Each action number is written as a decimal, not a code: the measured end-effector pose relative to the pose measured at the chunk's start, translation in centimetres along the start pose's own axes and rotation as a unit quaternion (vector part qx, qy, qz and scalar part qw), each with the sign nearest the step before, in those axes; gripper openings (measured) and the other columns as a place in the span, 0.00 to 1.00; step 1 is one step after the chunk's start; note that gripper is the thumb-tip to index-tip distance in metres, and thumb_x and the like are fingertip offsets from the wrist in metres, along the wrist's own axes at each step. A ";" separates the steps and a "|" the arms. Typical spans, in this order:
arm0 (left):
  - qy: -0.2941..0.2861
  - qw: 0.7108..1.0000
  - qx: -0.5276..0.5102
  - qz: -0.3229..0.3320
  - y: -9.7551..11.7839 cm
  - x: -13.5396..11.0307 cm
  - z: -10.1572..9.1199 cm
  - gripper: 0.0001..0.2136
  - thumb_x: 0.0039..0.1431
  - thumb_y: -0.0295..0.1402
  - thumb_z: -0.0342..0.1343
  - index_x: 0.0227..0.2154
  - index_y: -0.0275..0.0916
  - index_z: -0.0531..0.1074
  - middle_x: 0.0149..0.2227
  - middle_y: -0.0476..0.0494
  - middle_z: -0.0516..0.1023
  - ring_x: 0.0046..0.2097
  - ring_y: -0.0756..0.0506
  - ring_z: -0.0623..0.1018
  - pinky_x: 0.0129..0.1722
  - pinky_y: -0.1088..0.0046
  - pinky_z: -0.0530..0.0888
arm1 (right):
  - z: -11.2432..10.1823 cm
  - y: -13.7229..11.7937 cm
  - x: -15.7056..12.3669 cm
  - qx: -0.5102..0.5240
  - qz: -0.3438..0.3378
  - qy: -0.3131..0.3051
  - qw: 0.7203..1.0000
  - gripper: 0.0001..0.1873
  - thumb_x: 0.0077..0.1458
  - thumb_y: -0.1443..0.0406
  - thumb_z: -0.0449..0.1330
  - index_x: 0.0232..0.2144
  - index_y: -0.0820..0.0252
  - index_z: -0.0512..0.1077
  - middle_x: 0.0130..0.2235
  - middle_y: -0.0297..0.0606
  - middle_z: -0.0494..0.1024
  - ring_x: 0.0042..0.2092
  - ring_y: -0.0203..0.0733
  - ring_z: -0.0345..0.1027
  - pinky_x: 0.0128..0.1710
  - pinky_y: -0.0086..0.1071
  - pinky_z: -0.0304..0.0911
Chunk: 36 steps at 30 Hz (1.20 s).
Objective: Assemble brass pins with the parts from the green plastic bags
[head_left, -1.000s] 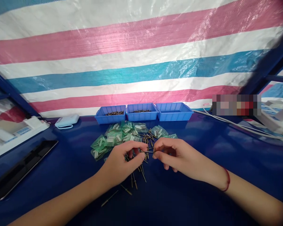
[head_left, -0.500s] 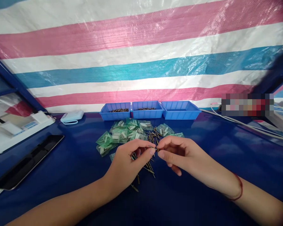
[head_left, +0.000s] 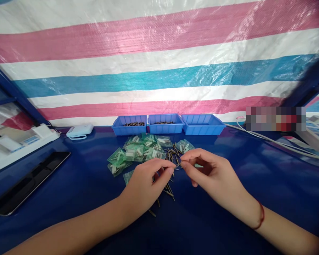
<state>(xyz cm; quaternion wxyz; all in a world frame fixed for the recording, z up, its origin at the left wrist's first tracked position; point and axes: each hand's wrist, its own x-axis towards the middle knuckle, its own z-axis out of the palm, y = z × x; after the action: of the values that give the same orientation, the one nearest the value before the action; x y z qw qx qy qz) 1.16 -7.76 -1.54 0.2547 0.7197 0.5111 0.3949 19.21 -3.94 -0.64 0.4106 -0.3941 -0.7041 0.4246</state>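
Note:
My left hand is closed in a pinch, with the silvery tip of a thin metal pin showing past its fingertips. Opposite it, my right hand pinches a small brass-coloured metal piece, mostly hidden by thumb and forefinger. A narrow gap lies between the two sets of fingertips. Below and behind them, slender brass-coloured metal pins lie loose on the dark blue table. Green-tinted plastic bags with white and metal pieces inside are heaped just beyond my left hand.
Along the back stand a left blue bin and a middle blue bin, both with small brown pieces, and a right blue bin. A black phone-like slab, a pale blue device and a power strip are at left; cables run at right.
My right hand has shifted slightly up and away from my left, opening a small gap between the fingertips. My left hand stays nearly in place. The view has turned slightly.

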 end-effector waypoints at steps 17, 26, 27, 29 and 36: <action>0.104 0.949 0.269 0.125 -4.1 15.4 -0.3 0.17 0.63 0.34 0.49 0.51 0.31 0.71 0.48 0.32 0.75 0.52 0.35 0.70 0.52 0.52 0.66 | -7.0 3.3 4.7 -0.134 -0.048 0.180 0.973 0.11 0.56 0.61 0.56 0.37 0.61 0.72 0.32 0.36 0.76 0.29 0.36 0.67 0.30 0.30 0.64; -0.024 0.937 0.288 0.196 -3.4 2.5 -1.6 0.12 0.62 0.32 0.51 0.47 0.46 0.73 0.49 0.43 0.74 0.53 0.40 0.71 0.50 0.61 0.71 | -26.3 10.8 7.9 -0.331 0.166 0.409 0.834 0.14 0.62 0.61 0.57 0.49 0.59 0.69 0.51 0.42 0.72 0.47 0.43 0.69 0.46 0.42 0.67; -0.018 0.936 0.290 0.199 -3.6 1.6 -1.7 0.12 0.62 0.32 0.52 0.47 0.47 0.73 0.48 0.44 0.74 0.52 0.41 0.71 0.50 0.63 0.71 | -27.6 11.5 7.7 -0.343 0.181 0.411 0.825 0.15 0.62 0.61 0.57 0.50 0.58 0.68 0.52 0.42 0.71 0.48 0.44 0.69 0.46 0.42 0.67; -0.008 0.936 0.292 0.198 -4.2 0.8 -1.7 0.13 0.61 0.32 0.53 0.48 0.48 0.72 0.48 0.46 0.75 0.51 0.41 0.73 0.49 0.65 0.72 | -29.3 12.5 7.3 -0.362 0.203 0.409 0.813 0.15 0.62 0.61 0.57 0.50 0.58 0.68 0.52 0.42 0.71 0.48 0.43 0.69 0.46 0.42 0.68; 0.007 0.941 0.279 0.191 -5.0 1.7 -1.1 0.13 0.62 0.34 0.52 0.49 0.49 0.72 0.48 0.45 0.75 0.50 0.41 0.74 0.46 0.66 0.75 | -31.3 15.3 7.9 -0.395 0.199 0.414 0.796 0.15 0.62 0.61 0.57 0.50 0.58 0.68 0.52 0.42 0.71 0.48 0.44 0.69 0.46 0.42 0.68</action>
<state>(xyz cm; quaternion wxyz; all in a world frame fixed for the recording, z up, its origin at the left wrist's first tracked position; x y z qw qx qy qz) -2.20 -4.47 -4.27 -0.0400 0.8432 0.4553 0.2829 48.14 16.83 -3.33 0.3776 -0.7915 -0.4800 -0.0219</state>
